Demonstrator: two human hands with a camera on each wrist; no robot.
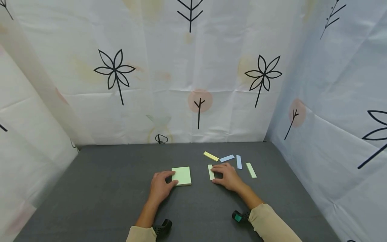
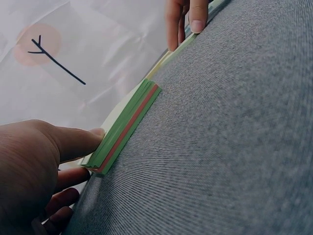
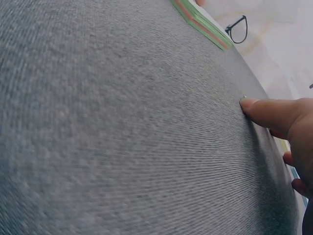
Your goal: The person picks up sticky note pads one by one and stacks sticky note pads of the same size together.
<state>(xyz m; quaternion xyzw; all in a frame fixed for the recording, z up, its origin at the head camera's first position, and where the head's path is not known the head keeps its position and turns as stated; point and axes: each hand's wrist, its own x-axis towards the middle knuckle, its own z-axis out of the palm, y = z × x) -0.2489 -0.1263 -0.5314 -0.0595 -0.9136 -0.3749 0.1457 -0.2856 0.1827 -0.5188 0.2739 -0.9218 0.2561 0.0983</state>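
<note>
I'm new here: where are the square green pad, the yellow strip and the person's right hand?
Square green pad (image 1: 182, 176): head view, middle of its top face.
Yellow strip (image 1: 211, 156): head view, middle of its upper face.
Right hand (image 1: 228, 176): head view, back of the hand.

One pad (image 1: 182, 175), five strips (image 1: 239, 162), two hands (image 1: 161, 185) (image 1: 228, 177)

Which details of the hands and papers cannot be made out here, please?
Head view: part of one pale green strip, covered by the right hand.
Left wrist view: part of the left hand, cut off by the left edge.
Right wrist view: part of the green pad, cut off by the top edge.
Every view: the green pad's sheet count, too fine.
</note>
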